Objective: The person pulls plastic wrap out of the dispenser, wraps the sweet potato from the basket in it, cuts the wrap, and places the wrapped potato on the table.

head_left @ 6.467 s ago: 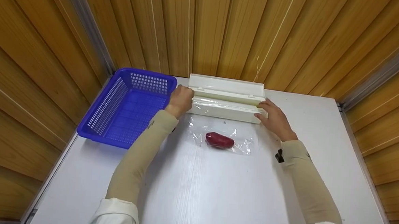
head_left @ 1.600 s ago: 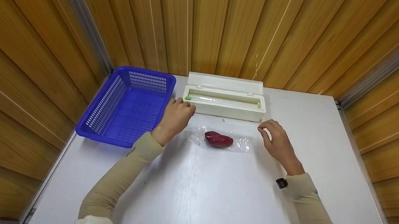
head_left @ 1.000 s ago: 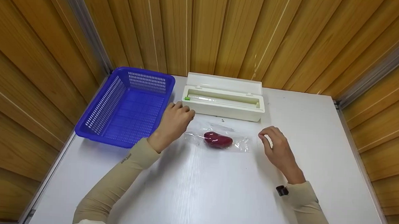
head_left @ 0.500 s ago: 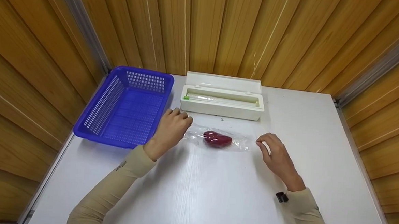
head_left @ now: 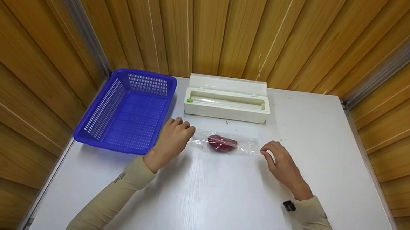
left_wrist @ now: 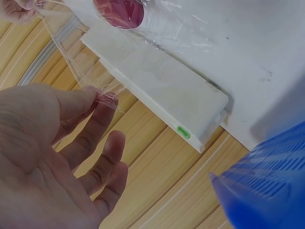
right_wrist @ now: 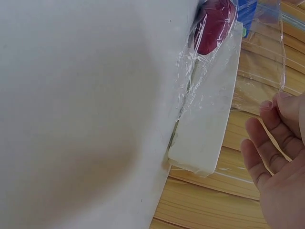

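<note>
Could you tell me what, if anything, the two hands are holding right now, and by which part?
Both hold the plastic wrap: the left hand pinches its left edge, the right hand pinches its right edge, over the red object.

Basket [head_left: 128,111] left, dispenser [head_left: 226,104] behind; bare table [head_left: 221,200] lies near.

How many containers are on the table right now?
2. A blue basket sits at the table's left rear, and a white cling-film dispenser box, lid open, stands at the rear middle, just right of the basket. Nothing suggests another is hidden.
</note>
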A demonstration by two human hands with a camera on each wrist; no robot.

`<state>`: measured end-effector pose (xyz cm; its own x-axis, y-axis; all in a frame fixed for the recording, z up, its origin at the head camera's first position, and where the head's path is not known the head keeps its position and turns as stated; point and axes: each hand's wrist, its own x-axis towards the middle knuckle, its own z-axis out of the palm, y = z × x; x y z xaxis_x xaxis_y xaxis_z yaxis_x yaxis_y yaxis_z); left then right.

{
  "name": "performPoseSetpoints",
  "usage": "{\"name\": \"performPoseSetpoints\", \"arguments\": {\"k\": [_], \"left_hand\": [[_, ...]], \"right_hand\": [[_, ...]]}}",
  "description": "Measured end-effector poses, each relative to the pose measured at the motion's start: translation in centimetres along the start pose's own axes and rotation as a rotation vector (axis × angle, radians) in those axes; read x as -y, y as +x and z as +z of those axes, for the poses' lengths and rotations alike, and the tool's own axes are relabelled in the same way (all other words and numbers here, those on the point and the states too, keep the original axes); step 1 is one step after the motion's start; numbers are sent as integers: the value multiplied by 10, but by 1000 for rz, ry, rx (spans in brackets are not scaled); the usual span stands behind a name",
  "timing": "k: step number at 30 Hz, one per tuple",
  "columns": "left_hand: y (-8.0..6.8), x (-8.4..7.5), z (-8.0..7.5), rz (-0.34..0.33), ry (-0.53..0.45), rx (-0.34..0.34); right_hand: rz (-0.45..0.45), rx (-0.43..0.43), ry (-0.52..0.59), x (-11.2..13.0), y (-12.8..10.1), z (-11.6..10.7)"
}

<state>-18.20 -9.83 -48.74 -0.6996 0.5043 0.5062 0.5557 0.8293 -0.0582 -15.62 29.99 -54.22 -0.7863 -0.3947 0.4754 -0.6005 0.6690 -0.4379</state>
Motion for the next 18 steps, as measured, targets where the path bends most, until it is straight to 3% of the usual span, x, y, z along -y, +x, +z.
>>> {"name": "performPoseSetpoints", "arguments": {"k": [8,18], "left_hand": [[-10,-4,3,-8,-14,50],[-20,-8,10,-7,-5,55]], "right_hand": [[3,28,-6,1,-5,2],[27,62,10,0,-11,6]]}}
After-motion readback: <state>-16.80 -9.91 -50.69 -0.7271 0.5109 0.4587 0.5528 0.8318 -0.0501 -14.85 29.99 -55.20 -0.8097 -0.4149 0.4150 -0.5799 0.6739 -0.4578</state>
